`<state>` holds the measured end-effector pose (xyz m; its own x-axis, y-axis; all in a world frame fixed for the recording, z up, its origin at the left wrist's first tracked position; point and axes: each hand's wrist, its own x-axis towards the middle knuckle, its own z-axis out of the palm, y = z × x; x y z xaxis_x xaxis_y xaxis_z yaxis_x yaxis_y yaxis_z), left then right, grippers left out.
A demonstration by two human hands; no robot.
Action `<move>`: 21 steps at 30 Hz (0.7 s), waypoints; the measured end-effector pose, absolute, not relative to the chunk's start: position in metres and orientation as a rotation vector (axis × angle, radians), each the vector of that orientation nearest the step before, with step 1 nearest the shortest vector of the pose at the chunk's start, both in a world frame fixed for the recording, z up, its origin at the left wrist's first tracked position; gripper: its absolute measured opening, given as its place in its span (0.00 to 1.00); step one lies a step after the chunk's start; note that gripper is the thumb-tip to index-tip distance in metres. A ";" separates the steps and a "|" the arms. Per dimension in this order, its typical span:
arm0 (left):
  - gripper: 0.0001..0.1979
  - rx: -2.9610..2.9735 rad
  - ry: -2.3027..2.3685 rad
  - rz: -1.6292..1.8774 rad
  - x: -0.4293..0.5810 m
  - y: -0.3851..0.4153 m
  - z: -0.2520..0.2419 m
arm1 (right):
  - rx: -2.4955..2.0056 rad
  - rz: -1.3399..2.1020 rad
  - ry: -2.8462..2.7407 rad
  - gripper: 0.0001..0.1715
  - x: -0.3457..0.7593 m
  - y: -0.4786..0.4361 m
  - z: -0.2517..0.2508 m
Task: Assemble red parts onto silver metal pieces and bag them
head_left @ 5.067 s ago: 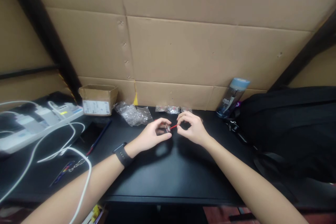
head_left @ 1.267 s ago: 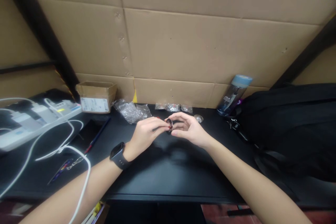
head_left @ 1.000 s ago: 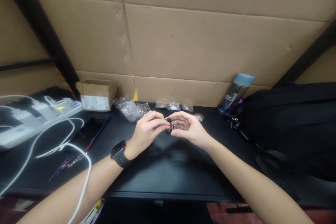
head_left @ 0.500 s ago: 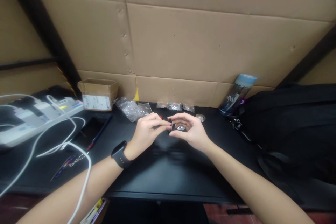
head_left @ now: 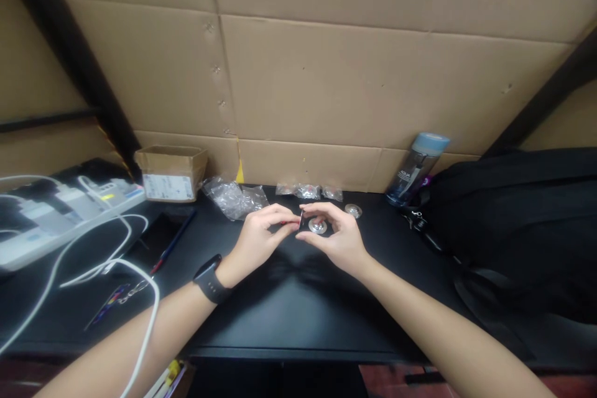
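While the right hand [head_left: 342, 233] keeps a wide curl, its fingertips on the rim of a thin dark disc [head_left: 301, 219], the left hand [head_left: 263, 233] pinches a red piece [head_left: 283, 222] against it

The edge-on hold probably leaves both faces free; a shiny metal piece [head_left: 318, 226] shows through the right hand's curl, held or lying I cannot tell; bare bench [head_left: 289, 317] runs toward its front edge, plastic packets [head_left: 308, 191] behind

Red piece [head_left: 290, 222] mostly hidden by left hand [head_left: 258, 235], black bag [head_left: 522, 230] cut off at right edge.
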<state>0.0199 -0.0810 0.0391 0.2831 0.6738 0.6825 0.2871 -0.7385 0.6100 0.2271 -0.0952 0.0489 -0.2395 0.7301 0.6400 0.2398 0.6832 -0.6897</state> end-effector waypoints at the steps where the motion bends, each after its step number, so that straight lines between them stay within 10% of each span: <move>1: 0.04 2.201 0.887 1.453 0.019 -0.081 0.038 | -0.771 0.540 -1.810 0.26 0.227 -0.096 0.050; 21: 0.03 2.418 0.816 1.471 0.018 -0.084 0.044 | -0.719 0.309 -1.925 0.24 0.226 -0.104 0.064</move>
<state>0.0178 -0.0837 0.0438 0.3540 0.5479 0.7579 0.3530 -0.8288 0.4342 0.2258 -0.1038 0.0638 -0.3077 0.6064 0.7332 0.3464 0.7891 -0.5072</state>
